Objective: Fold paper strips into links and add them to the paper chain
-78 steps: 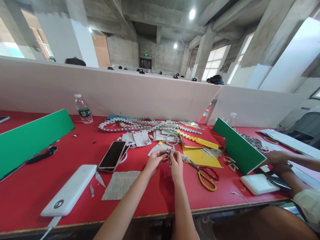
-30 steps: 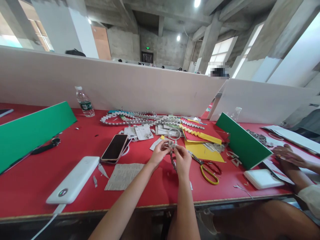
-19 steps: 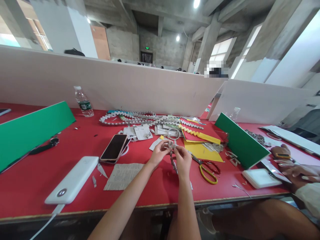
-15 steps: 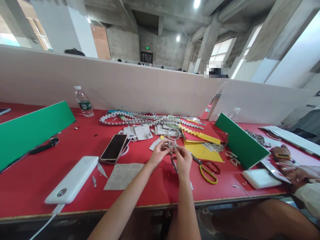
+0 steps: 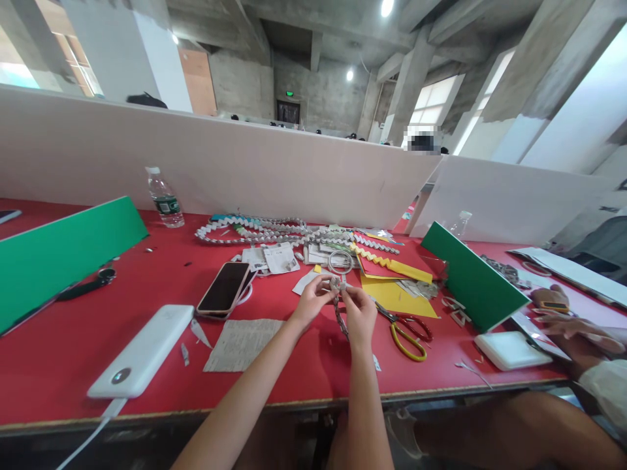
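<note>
Between both hands is one end of a folded paper chain, its dark zigzag length hanging down toward the table. My left hand pinches the end from the left, fingers closed. On the other side my right hand is closed on the same end, thumb and fingers close to the left fingertips. The small folds at the fingertips are partly hidden. Just beyond the hands lies a roll of clear tape. Right of my right hand rest scissors with red and yellow handles. A printed paper sheet lies left of my forearms.
Long zigzag paper chains and paper scraps lie at the back. Left are a phone, a white power bank and a water bottle. Green dividers stand at both sides. A co-worker's hands are at far right.
My hands stay at nearly the same spot, still holding the paper chain's end. At the far right, the co-worker's hand has shifted a little.
</note>
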Available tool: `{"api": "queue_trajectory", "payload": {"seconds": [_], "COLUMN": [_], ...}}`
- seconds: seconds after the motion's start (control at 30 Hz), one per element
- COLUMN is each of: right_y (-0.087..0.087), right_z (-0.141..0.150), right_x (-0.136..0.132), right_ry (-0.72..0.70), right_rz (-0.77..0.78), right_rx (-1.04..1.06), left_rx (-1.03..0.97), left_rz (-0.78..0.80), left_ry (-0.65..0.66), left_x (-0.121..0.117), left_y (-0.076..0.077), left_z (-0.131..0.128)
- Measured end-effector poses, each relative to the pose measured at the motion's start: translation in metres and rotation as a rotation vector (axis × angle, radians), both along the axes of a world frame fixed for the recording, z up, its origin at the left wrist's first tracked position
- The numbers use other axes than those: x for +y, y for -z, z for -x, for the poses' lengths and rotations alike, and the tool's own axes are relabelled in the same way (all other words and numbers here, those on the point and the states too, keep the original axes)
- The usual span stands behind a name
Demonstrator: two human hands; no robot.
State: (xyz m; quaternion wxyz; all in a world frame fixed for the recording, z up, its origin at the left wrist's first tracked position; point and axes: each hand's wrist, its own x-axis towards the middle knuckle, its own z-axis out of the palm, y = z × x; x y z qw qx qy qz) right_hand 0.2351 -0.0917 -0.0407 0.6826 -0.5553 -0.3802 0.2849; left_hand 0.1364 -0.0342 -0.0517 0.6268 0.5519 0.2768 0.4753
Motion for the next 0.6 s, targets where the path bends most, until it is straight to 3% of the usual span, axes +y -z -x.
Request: {"api": "queue_trajectory", "payload": {"seconds": [0.47,0.6], "right_y": [0.0011,0.0009], "right_z": [0.0024,0.0032], "right_x": [0.0006,0.0012], "right_ry": [0.047,0.092], "right_rz": [-0.016,-0.009], "right_rx": [-0.029,-0.119], "left_rx": [0.066,0.027], "left_rz": [-0.144,-0.116], "left_ry": [-0.098,-0.122], "left_x": [-0.0001,-0.0008], "left_y": [-0.0016,-0.0014], "left_z": [-0.0010,-0.0017]}}
